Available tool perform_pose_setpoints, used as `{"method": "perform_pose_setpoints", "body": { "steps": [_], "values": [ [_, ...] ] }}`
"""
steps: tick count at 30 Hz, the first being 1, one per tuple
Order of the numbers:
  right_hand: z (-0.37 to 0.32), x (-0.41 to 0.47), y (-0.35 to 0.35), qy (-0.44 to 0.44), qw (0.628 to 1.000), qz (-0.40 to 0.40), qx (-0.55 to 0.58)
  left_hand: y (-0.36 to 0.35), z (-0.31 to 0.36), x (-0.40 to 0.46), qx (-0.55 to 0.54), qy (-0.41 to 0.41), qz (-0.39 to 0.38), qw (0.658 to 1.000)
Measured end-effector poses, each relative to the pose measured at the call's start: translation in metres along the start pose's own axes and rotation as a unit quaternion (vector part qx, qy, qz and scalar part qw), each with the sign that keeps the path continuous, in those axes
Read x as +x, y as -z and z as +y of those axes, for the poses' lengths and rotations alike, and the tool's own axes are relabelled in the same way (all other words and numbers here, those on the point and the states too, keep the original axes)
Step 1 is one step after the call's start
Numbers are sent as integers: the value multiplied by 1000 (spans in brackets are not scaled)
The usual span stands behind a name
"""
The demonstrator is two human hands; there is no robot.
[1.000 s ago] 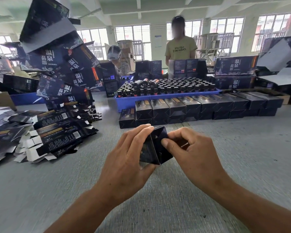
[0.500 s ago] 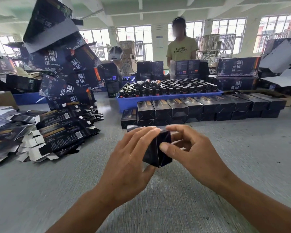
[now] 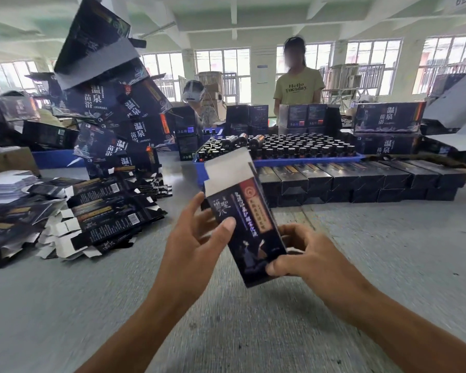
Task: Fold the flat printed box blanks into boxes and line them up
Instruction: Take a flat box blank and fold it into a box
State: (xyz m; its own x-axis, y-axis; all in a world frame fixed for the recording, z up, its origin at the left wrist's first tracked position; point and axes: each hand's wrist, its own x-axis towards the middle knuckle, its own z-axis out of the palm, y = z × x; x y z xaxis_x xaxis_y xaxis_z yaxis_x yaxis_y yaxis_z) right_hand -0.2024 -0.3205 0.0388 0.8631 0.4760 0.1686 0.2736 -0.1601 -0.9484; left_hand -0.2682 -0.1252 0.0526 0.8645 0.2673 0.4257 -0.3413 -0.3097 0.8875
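Both hands are holding the box (image 3: pixel 246 224) tilted above the table's (image 3: pixel 388 265) middle, left hand (image 3: pixel 191 246) pinching its side, right hand (image 3: pixel 307 254) gripping the closed bottom, keeping the open top flap (image 3: pixel 226 168) reachable.

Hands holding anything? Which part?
Both hold the dark printed cardboard box: left hand grips its middle, thumb on front; right hand pinches the lower end.

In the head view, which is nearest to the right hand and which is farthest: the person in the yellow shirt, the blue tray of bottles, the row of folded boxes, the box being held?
From the right hand, nearest first:
1. Held box: touching it, gripped at its lower end.
2. Row of folded boxes: on the table, ahead.
3. Blue tray of bottles: just behind that row.
4. Person in the yellow shirt: standing beyond the table.
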Motion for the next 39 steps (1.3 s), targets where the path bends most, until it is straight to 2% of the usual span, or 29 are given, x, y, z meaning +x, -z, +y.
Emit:
{"method": "perform_pose_setpoints", "body": {
  "steps": [2,4,9,15,20,25,31,36,39],
  "values": [
    [0,-2,-3,-3,999,-30,-20,1,1,2,-68,12,-37,997],
    [-1,-3,-3,7,999,-32,-13,2,1,2,-83,5,-48,995],
    [-5,0,6,77,994,52,59,0,-5,0,-93,28,-83,992],
    [0,3,5,93,991,52,83,0,-6,0,-62,51,-78,994],
    [0,4,7,112,989,55,77,3,-3,1,-111,-3,-57,992],
    [-3,-1,4,161,985,61,11,2,-2,-2,-66,-70,-63,993],
    [-8,-3,8,170,984,29,-44,5,-4,-1,-52,-66,-71,994],
    [-11,-5,9,168,985,21,-40,5,-2,-2,-59,-71,-54,994],
    [-15,-8,5,187,981,42,-10,4,0,-2,-72,-78,-56,993]
  ]
}}
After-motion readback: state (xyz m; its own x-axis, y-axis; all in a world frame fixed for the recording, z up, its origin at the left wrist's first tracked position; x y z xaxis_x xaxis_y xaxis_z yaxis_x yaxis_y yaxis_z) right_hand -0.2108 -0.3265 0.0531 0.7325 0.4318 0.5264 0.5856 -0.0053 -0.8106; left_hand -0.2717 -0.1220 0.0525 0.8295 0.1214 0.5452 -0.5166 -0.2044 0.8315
